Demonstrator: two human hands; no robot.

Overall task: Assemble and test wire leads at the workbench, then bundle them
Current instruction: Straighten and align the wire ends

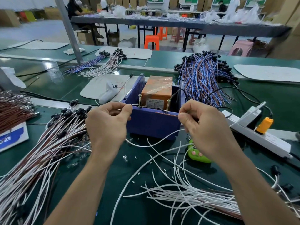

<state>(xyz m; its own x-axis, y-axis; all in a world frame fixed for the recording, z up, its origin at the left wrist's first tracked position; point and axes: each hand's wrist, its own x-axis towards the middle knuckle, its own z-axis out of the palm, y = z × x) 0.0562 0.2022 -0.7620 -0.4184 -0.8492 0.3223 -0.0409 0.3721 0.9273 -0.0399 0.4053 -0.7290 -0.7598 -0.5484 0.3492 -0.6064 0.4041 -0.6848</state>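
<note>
Pinching thin white wire end between thumb and forefinger, left hand [107,122] holds it just beside left screw [139,100] on near rim of blue box [152,125]. Right hand [206,130], fingers curled, grips white lead [162,139] near right screw [168,105]; lead trails down-left over green mat [129,184]. Orange block [157,90] sits inside box. Heap of white-and-brown leads [48,143] near left; loose white wires [186,192] near right; blue-and-brown lead pile [203,75] far right. White power strip [259,137] right of box.
</note>
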